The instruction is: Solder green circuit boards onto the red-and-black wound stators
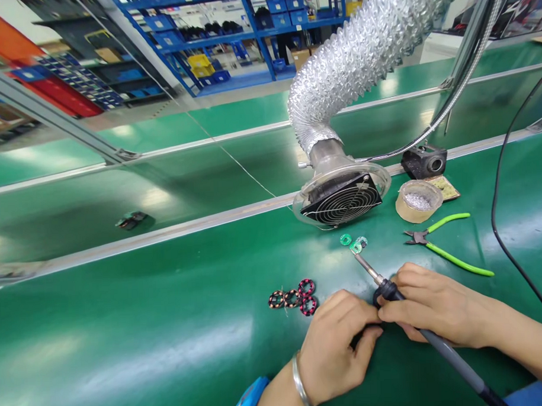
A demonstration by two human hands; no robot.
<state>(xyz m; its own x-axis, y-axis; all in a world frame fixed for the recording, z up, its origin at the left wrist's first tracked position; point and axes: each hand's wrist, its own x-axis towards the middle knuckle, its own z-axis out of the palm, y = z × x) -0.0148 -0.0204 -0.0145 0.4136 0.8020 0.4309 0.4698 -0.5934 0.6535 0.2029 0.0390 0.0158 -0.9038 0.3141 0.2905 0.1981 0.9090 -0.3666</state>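
A soldering iron lies in my right hand, its metal tip pointing up and left toward the small round green circuit boards. My left hand, with a silver bangle at the wrist, is closed in a pinch beside the right fingertips. Between the two hands a small dark piece shows in part; the fingers cover most of it. Left of my left hand several wire-wound ring coils lie close together, some with red and some with tan windings.
A fume extractor fan hangs from a silver foil duct above the boards. To the right are green-handled cutters, a round tub of metal shavings and a black iron stand. A black cable runs down the right side.
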